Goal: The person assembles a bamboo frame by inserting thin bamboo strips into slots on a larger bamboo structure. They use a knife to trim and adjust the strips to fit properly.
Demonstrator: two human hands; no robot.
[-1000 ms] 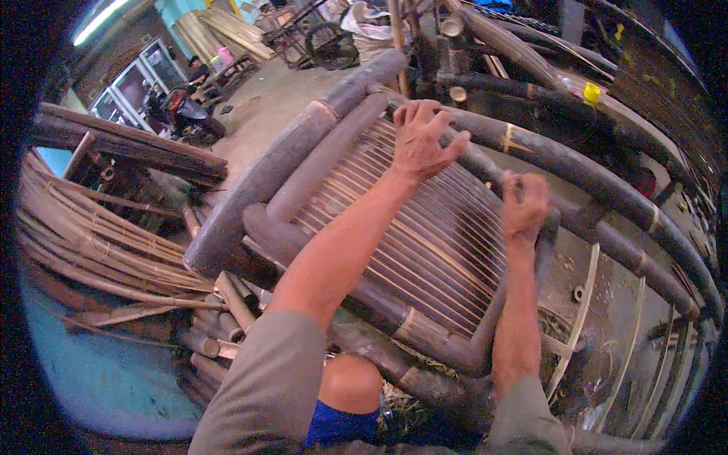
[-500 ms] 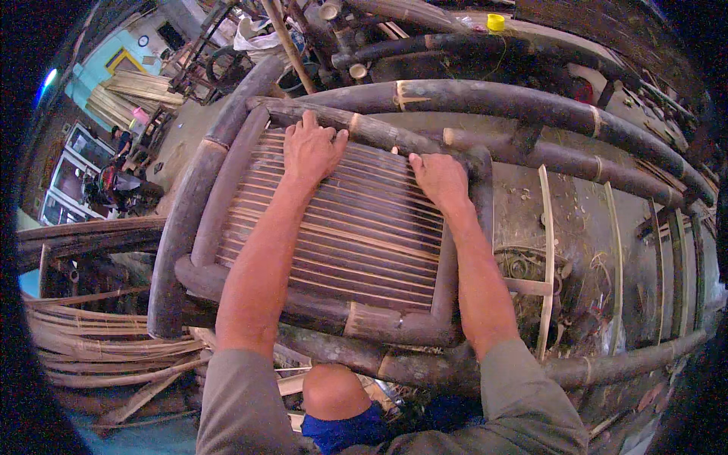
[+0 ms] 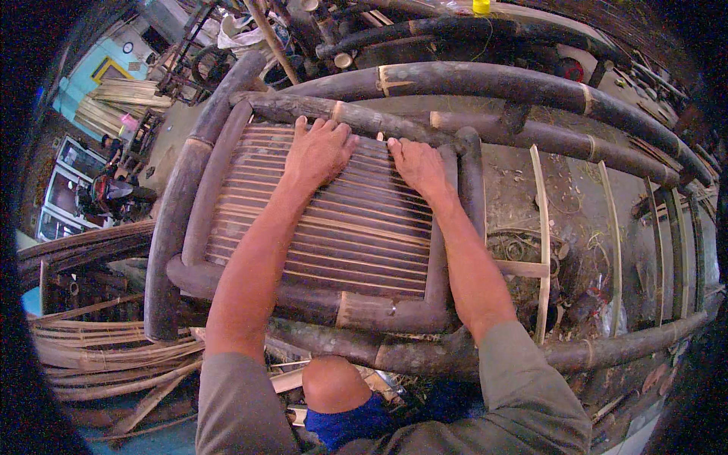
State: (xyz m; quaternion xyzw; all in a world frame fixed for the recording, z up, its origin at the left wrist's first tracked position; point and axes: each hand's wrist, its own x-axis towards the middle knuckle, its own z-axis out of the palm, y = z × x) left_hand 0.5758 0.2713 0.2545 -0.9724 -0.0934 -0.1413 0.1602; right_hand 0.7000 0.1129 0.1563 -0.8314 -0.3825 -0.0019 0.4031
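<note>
A bamboo chair frame [image 3: 182,212] made of thick dark poles lies in front of me, with a panel of thin pale slats [image 3: 341,235] set inside it. My left hand [image 3: 318,152] rests flat on the upper slats, fingers spread toward the top crossbar [image 3: 364,117]. Beside it, my right hand [image 3: 418,167] presses palm-down on the slats near the frame's upper right corner. Neither hand holds anything. Both forearms reach up from the lower edge, and my bare knee [image 3: 334,383] shows below the frame.
Long curved bamboo poles [image 3: 531,83] arc across the top and right. Bundles of thin split bamboo [image 3: 98,356] lie at the lower left. Two pale strips [image 3: 543,227] stand over littered ground at right. A workshop with stacked frames [image 3: 182,68] lies at the far left.
My view has shifted so the slat panel sits more central and level. Both hands have slid closer together along the upper slats near the top crossbar.
</note>
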